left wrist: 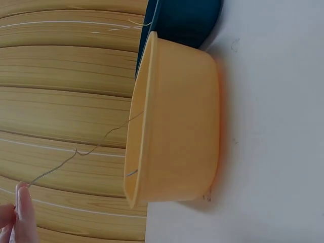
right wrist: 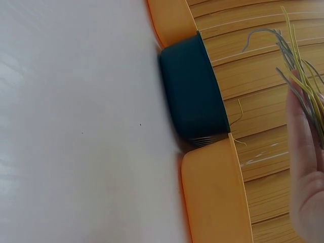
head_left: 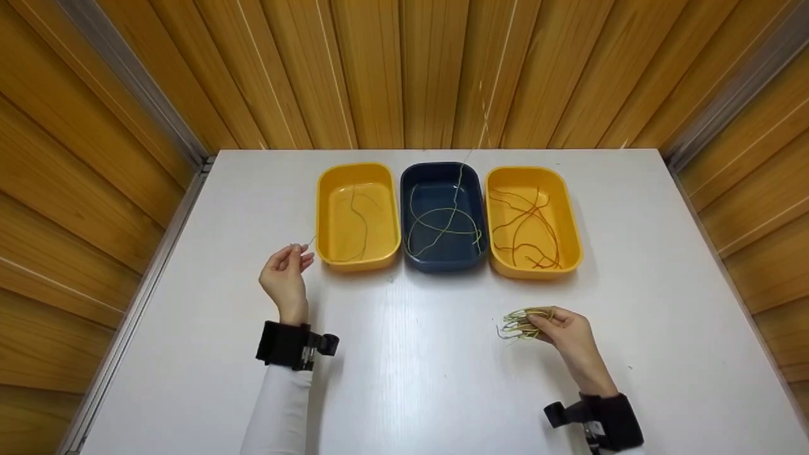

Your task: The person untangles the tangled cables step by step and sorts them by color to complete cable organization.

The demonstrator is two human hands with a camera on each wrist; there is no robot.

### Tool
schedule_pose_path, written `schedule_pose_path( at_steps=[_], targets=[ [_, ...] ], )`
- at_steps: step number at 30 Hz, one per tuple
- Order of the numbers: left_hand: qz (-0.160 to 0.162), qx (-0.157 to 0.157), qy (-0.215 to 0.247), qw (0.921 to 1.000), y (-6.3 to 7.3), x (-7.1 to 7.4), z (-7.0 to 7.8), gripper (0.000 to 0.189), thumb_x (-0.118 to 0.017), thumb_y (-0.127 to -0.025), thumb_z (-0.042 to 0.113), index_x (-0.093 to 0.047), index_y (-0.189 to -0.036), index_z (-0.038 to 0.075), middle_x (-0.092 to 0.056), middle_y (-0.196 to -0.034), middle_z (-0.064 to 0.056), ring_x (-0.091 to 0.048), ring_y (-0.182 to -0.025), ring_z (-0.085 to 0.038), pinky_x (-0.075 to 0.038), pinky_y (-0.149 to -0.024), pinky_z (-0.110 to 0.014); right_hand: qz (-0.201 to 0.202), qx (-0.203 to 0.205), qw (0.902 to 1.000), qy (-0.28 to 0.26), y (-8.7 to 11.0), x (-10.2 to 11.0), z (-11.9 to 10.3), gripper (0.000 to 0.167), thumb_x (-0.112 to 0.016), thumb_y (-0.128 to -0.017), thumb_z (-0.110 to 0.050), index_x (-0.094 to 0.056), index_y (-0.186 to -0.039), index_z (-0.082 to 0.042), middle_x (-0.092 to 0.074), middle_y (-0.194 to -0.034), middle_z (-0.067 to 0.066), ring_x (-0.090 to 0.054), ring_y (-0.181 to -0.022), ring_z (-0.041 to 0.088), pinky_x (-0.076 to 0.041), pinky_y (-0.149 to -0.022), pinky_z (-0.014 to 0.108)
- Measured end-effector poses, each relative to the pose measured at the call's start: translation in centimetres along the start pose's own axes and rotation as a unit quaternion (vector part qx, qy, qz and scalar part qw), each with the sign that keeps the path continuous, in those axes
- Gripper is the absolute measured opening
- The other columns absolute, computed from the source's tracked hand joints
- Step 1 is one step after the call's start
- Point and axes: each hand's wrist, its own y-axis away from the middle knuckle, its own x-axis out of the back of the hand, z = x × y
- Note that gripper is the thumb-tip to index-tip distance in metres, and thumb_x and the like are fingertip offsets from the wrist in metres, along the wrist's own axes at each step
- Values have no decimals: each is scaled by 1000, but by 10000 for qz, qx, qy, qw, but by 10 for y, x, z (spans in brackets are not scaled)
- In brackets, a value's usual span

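Observation:
At the left yellow bin's (head_left: 357, 266) near left corner, my left hand (head_left: 285, 278) pinches the end of a thin grey wire (left wrist: 55, 168) between thumb and fingertips. The wire runs over the rim into that bin, where grey strands lie loosely. My right hand (head_left: 572, 335) holds a bundle of yellow and grey wires (head_left: 521, 322) above the table, in front of the right bin. Their ends stick out past the fingers in the right wrist view. In the left wrist view only the left fingertips (left wrist: 24, 210) show.
A dark blue bin (head_left: 442, 265) with yellow wires stands in the middle. To its right is another yellow bin (head_left: 534, 273) holding several red-orange wires. All three stand side by side on a white table (head_left: 404, 354), before a wood-panelled wall (head_left: 379, 76).

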Motion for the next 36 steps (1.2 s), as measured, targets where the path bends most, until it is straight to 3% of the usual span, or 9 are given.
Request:
schedule_pose_path(
  at_steps=[11, 19, 23, 36],
  targets=[
    [-347, 205, -225, 9989, 2, -13, -24, 15, -59, -93, -16, -60, -103, -26, -69, -67, 7, -65, -52, 0, -57, -55, -12, 0, -69, 10000, 24, -1, -2, 0, 16, -59, -98, 4, -70, -110, 7, -76, -81, -11, -72, -79, 0, -61, -78, 16],
    [-700, 451, -918, 9923, 3, -12, -32, 18, -60, -94, -12, -63, -106, -25, -72, -71, 2, -65, -53, 2, -57, -56, -11, 48, -82, 9999, 50, -2, -4, 2, 14, -60, -98, 5, -71, -107, 7, -76, -79, -12, -72, -77, 0, -61, -76, 16],
    [-863, 548, -1037, 9893, 1, -11, -35, 18, -60, -95, -12, -62, -107, -25, -72, -72, 1, -64, -52, 2, -57, -56, -12, 72, -95, 9999, 19, -2, -5, 2, 14, -60, -98, 5, -71, -106, 6, -76, -78, -12, -72, -76, 0, -61, -76, 16],
    [-1382, 1025, -1850, 9676, -2, -10, -38, 23, -64, -92, -6, -65, -104, -26, -67, -60, 3, -60, -43, -2, -54, -44, -16, 24, -122, 9999, -63, -2, -6, 1, 14, -59, -98, 6, -71, -106, 6, -76, -78, -11, -72, -76, 1, -61, -77, 16]
  ],
)
